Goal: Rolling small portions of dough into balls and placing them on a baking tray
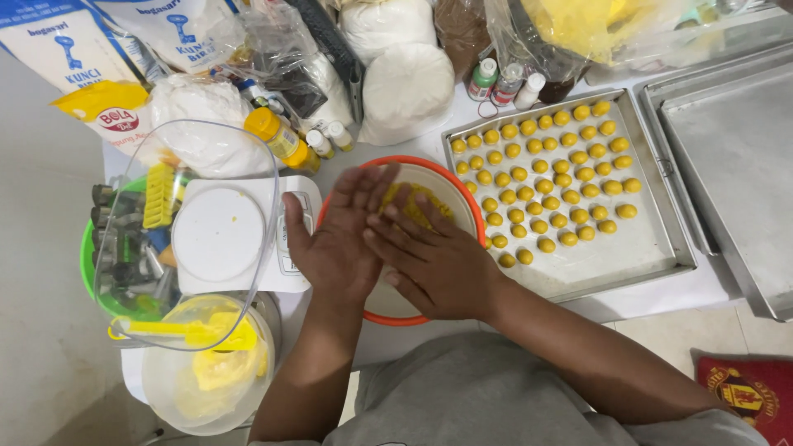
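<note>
My left hand (339,239) and my right hand (429,260) are pressed palm to palm over an orange-rimmed bowl (462,194) that holds yellow dough (417,202). Whatever lies between the palms is hidden. The fingers of both hands are stretched out flat. To the right, a metal baking tray (652,256) carries several rows of small yellow dough balls (549,177), with its near right part bare.
A white kitchen scale (223,235) stands left of the bowl under a clear plastic bowl (186,231). A round tub of yellow butter with a yellow spatula (198,363) sits near left. Flour bags, bottles and white sacks line the back. Two more metal trays (727,165) lie far right.
</note>
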